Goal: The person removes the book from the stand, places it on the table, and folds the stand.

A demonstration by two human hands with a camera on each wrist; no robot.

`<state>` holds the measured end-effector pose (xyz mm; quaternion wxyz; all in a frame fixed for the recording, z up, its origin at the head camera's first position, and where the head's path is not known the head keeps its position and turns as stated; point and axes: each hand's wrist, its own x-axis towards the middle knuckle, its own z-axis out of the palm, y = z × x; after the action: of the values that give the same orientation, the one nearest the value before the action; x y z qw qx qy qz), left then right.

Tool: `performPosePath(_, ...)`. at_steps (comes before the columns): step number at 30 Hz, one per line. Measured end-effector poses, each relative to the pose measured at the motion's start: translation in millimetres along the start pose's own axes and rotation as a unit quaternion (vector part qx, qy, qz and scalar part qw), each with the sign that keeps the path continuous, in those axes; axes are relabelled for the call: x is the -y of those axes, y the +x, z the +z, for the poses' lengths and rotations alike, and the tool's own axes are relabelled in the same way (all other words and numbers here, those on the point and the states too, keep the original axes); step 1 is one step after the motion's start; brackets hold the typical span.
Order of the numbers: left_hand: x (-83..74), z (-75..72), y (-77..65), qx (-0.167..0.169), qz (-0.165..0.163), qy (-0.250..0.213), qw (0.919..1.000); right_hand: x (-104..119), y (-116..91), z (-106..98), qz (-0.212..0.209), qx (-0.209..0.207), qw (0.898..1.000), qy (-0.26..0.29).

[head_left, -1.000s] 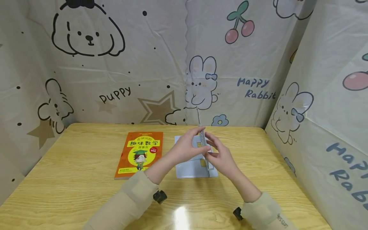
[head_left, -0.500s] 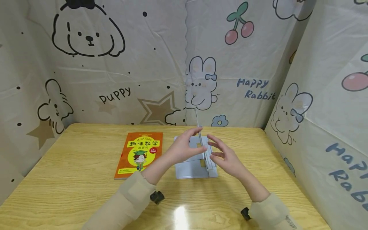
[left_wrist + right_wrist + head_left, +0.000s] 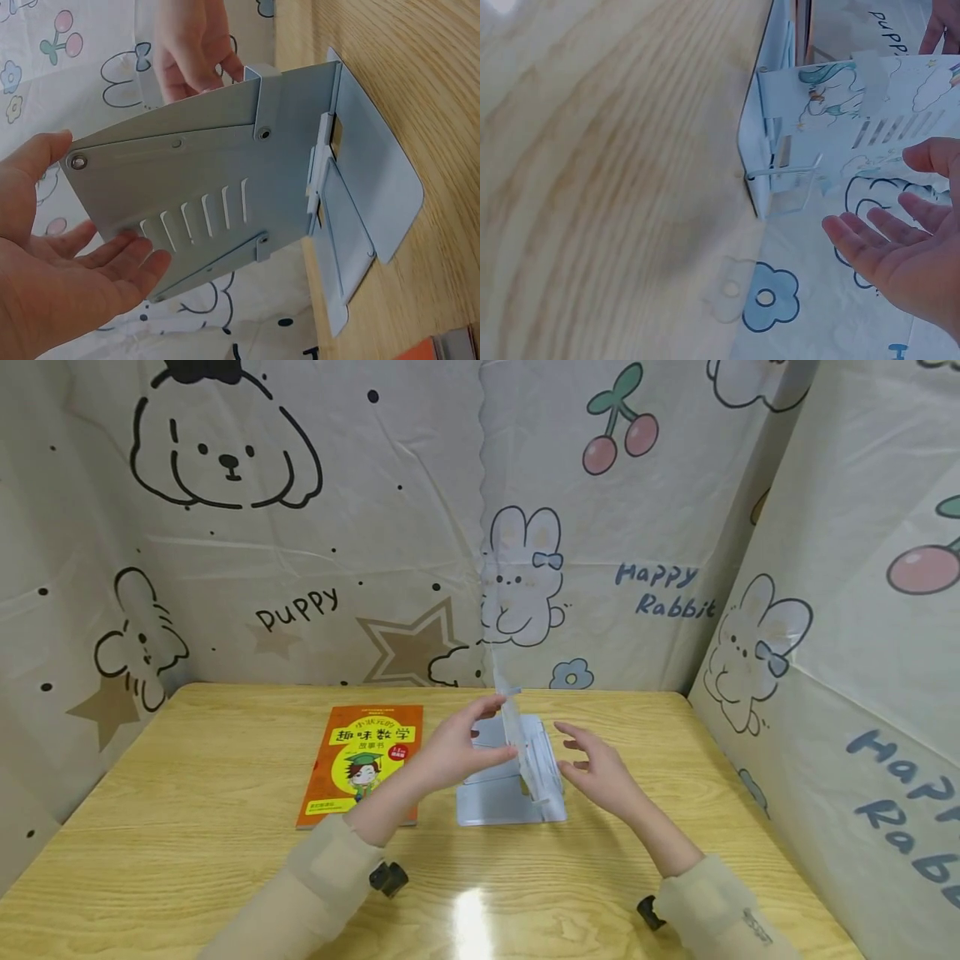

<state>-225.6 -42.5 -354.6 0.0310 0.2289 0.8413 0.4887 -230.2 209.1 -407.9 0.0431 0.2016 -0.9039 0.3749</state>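
Note:
A pale blue-grey metal book stand (image 3: 516,739) has its base (image 3: 491,808) flat on the table and its slotted panel standing up, leaning slightly left. My left hand (image 3: 453,752) is at the panel's left face. In the left wrist view, the thumb of the left hand (image 3: 67,277) meets a corner of the panel, and its loosely extended fingers lie against the face. My right hand (image 3: 603,772) hovers to the right, apart from the stand, fingers spread. A unicorn print covers the other face of the book stand (image 3: 832,94) in the right wrist view, where a wire prop also shows.
An orange math storybook (image 3: 363,768) lies flat to the left of the stand, partly behind my left forearm. The wooden table (image 3: 225,877) meets a printed cloth wall (image 3: 420,527) at the back, with more cloth on both sides.
The panel has tilted left, together with my left hand. My right hand has let go of the stand and moved away to the right.

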Motion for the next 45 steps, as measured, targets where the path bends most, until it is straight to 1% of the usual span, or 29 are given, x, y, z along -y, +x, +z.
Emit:
performPosePath(4,4.9,-3.5,-3.1,0.000,0.000,-0.012,0.9999,-7,1,5,0.029,0.022,0.999,-0.013)
performPosePath(9,11.4,-6.2,-6.4,-0.005,0.000,-0.020,0.9998,-11,2,12,0.067,0.063,0.995,-0.038)
performPosePath(13,17.9,-6.7,-8.9,-0.013,0.002,-0.020,0.9997,-13,2,17,0.070,0.083,0.992,-0.059)
performPosePath(18,27.2,-6.8,-11.6,-0.018,0.008,-0.027,0.9994,-14,2,20,0.075,0.085,0.991,-0.070)
performPosePath(23,35.3,-8.3,-16.0,-0.022,0.008,-0.045,0.9987,-17,3,21,0.067,0.081,0.991,-0.078)
performPosePath(27,39.9,-10.9,-20.0,-0.021,-0.001,-0.054,0.9983,-23,6,20,0.049,0.081,0.992,-0.081)
performPosePath(31,46.1,-13.6,-23.9,-0.017,-0.007,-0.071,0.9973,-29,8,18,0.034,0.089,0.993,-0.071)
performPosePath(35,54.9,-16.6,-27.1,-0.016,-0.003,-0.088,0.9960,-33,10,15,0.018,0.104,0.993,-0.059)
performPosePath(39,61.6,-19.7,-30.0,-0.013,-0.002,-0.089,0.9960,-32,11,14,0.011,0.114,0.991,-0.063)
performPosePath(40,63.0,-20.2,-30.9,-0.012,-0.003,-0.090,0.9959,-32,11,13,0.014,0.115,0.991,-0.065)
performPosePath(45,71.4,-22.6,-35.3,-0.007,-0.010,-0.087,0.9961,-32,12,13,0.001,0.116,0.990,-0.086)
